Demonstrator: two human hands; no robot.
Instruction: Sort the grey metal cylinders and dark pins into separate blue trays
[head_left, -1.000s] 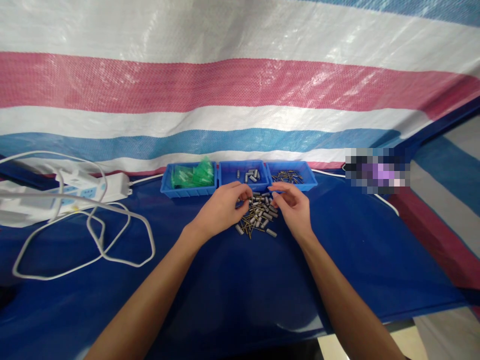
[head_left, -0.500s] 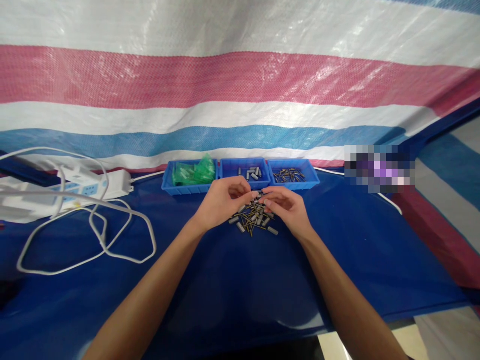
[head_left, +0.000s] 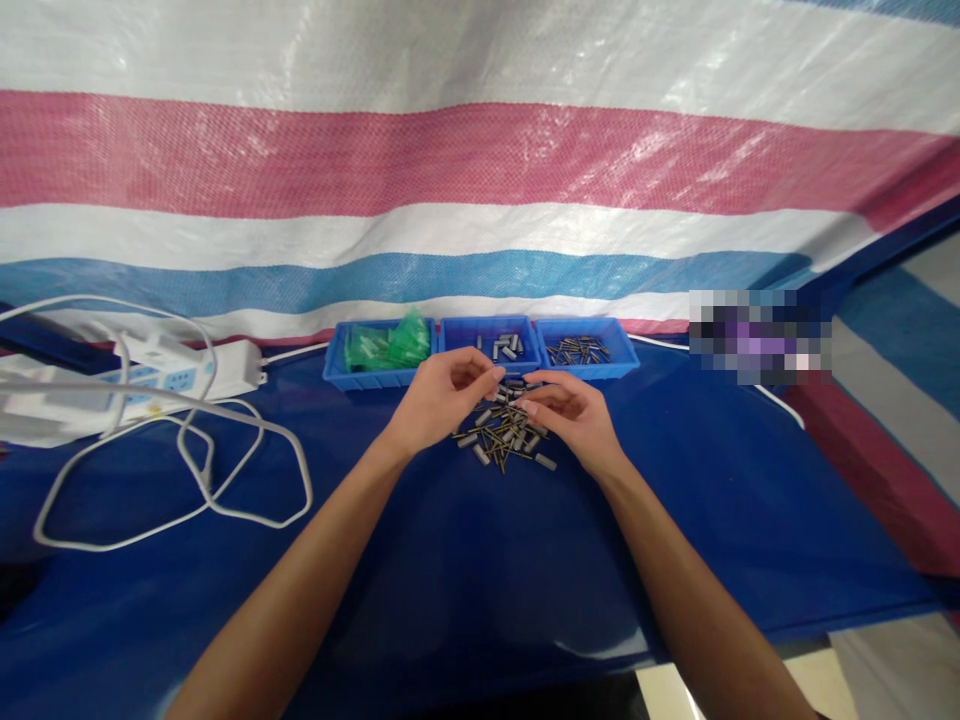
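My left hand (head_left: 448, 398) hovers at the left edge of a heap of small metal parts, thumb and index finger pinched together. Whatever sits in that pinch is too small to make out. Across the heap, my right hand (head_left: 571, 412) hangs with its thumb and index finger apart, and no part shows clearly between them. The heap mixes short grey metal cylinders (head_left: 546, 462) with thin brass-coloured pins (head_left: 503, 460). It lies on the blue table covering, partly hidden by my fingers.
Behind the heap stand three blue bins: one with green plastic bags (head_left: 386, 345), one with grey cylinders (head_left: 510, 347), one with thin pins (head_left: 579, 350). White power strips (head_left: 180, 378) and a looped white cable (head_left: 289, 520) lie at left. A striped tarp (head_left: 480, 160) hangs behind.
My hands have moved slightly apart; their fingertips were nearly meeting above the heap. The right thumb and index finger have spread. The bins look the same.
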